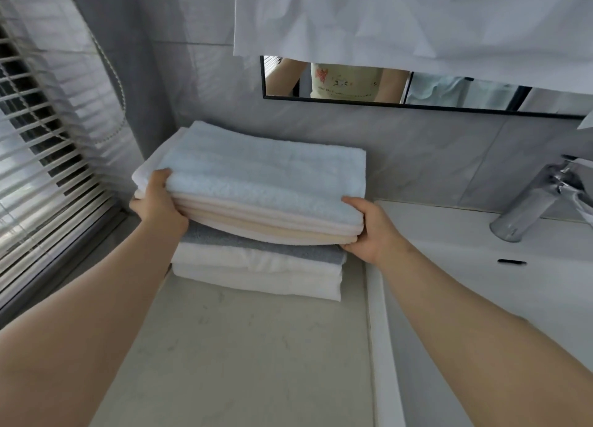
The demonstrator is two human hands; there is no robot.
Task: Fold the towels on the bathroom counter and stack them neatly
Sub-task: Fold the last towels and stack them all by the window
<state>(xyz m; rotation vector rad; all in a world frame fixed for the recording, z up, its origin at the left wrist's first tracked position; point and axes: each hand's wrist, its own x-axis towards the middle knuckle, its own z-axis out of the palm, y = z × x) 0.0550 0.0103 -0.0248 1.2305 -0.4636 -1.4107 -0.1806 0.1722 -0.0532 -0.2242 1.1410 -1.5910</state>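
Pale blue terry tops the bundle I am working with: the blue towel (263, 176) lies on several folded cream towels (272, 230), and both hands hold that bundle by its ends. My left hand (157, 202) grips the left end, thumb over the blue pile and fingers tucked beneath the cream layers. My right hand (369, 230) clamps the near right corner the same way, thumb on top and fingers under. I judge the two-ended grip is there to keep the folds flat and together so the layers do not slide apart. The bundle sits over a grey towel (263, 250) and white towels (256, 275) that rest on the counter (240, 346) toward its far left corner, close to the tiled wall and the window blinds (41, 153). The upper bundle is skewed and overhangs the lower pile on both sides, so I read this step as squaring it up on the stack, with the task close to done. As for containers, the only one is the sink basin (481, 282) past the counter's right edge, under the faucet (532, 202). All the towels are on the counter beside it, not in it. Above the counter, white cloth (385, 15) hangs over the mirror (337, 83).
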